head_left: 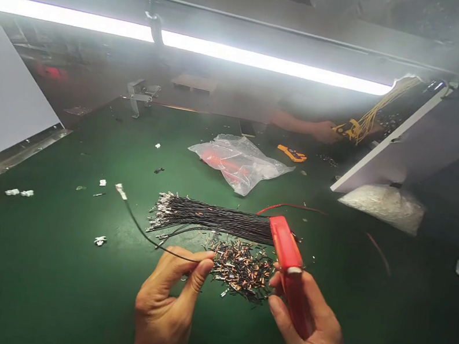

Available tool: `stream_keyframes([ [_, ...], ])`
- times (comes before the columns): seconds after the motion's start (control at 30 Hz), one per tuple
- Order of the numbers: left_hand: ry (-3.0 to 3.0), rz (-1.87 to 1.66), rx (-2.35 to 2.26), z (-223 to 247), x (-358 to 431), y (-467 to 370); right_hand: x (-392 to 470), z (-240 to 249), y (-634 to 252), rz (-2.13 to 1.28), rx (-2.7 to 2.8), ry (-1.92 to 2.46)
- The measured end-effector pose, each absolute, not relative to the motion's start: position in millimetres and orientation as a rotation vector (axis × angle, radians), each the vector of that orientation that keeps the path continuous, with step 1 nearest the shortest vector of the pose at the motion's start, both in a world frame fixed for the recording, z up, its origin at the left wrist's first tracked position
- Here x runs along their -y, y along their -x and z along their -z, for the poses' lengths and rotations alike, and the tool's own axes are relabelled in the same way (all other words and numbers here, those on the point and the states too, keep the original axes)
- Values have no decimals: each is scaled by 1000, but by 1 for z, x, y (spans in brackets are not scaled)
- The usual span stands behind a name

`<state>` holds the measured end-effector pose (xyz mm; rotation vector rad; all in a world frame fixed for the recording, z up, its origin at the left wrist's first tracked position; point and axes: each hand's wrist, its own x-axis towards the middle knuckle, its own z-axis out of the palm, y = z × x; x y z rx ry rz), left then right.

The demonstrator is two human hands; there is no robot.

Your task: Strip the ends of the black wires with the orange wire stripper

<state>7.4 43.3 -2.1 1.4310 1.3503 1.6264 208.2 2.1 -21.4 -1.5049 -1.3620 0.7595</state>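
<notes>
Between thumb and forefinger, my left hand [171, 297] pinches a black wire [141, 232] near one end. Its other end curves up to the left and carries a pale connector [121, 191]. My right hand [312, 333] is wrapped round a red wire stripper [287, 246], whose head points up and away from me. Beyond my hands lies a bundle of black wires [217, 218] with metal terminals at the left end; the stripper covers part of its right end. A pile of cut wire scraps [241, 271], black with copper ends, sits between my hands.
A clear plastic bag [242, 162] with something red inside lies farther back, beside a yellow wire stripper [292, 153]. White connectors [19, 192] are scattered at left. A filled bag [384, 205] rests by the right panel. Across the table, another person's hand [324, 130] is near yellow wires.
</notes>
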Motion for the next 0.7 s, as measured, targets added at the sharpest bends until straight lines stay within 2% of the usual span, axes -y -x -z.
stream_keyframes([
  [0.13,-1353,-1743,-1349,-5,-51,3,-11,17,-229,-332,1800,1500],
  [0.23,-1316,-1848,-1283,-11,-52,7,-12,17,-225,-204,2150,1406],
  [0.33,-1401,-1778,-1232,-13,-45,0,-10,26,-203,-115,2394,1253],
  [0.53,-1552,-1581,-1185,-2,-34,-17,-5,48,-159,279,2344,983],
  [0.7,-1694,-1481,-1189,14,-38,-16,-3,64,-148,312,2299,990],
])
